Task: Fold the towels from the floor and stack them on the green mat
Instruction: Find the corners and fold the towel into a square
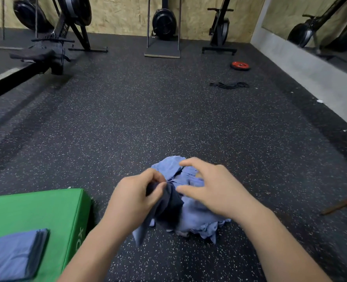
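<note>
The left hand [136, 192] has its thumb and fingertips pinched on a corner of the dark navy towel [168, 208], raising that one out of the heap, and it looks like a way to peel a single cloth off without dragging its neighbours along. The right hand [211, 188] hovers just over the pile of towels [197, 218], fingers spread and bent like a claw, thumb well apart from the forefinger, nothing plainly in its grasp. Most likely it is there to catch a second corner or to pin the rest down.

The pile sits on the speckled floor [148, 119], near the person and right of the green mat [46, 206]. On the mat's near left part lies a folded stack [14, 253], squared up with its edges aligned. It's close by, so each finished towel has only a short way to go.

Now the cloth itself: the pile is pale blue, thin and badly crumpled, with frayed-looking edges at its near right side. The navy towel hangs limp from the pinch, draped down toward the floor in soft folds. How many towels are in the heap can't be told.
</note>
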`<state>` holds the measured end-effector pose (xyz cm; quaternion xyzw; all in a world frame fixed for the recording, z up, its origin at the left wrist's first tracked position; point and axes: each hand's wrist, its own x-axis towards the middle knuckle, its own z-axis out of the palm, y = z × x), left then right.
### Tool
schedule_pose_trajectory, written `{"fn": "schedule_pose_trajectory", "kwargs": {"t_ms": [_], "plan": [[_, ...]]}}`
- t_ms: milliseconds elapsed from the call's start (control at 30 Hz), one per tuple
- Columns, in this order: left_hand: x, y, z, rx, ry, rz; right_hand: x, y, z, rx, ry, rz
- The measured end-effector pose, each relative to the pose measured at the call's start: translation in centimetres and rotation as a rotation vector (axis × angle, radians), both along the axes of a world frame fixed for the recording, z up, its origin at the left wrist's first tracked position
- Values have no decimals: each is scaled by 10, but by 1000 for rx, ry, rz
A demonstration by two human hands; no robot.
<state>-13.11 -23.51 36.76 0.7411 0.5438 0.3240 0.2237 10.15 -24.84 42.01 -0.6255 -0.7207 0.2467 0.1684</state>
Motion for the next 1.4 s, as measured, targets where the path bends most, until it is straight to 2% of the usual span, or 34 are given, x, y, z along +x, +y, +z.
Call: {"fn": "schedule_pose_trajectory", "kwargs": {"t_ms": [167,467,767,1000,1300,1400], "plan": [[5,-9,7,1,-38,-127,-20,-1,-12,-114,111,166],[-9,-10,16,-12,-142,-145,-12,4,-13,-69,44,110],[-31,2,15,38,-3,-133,9,10,-4,26,42,-13],[-42,6,17,-26,19,-51,15,10,1,43,19,-63],[-50,13,9,-83,175,-35,21,10,5,51,-10,-105],[-50,11,11,-64,143,-2,23,10,5,57,-24,-121]]}}
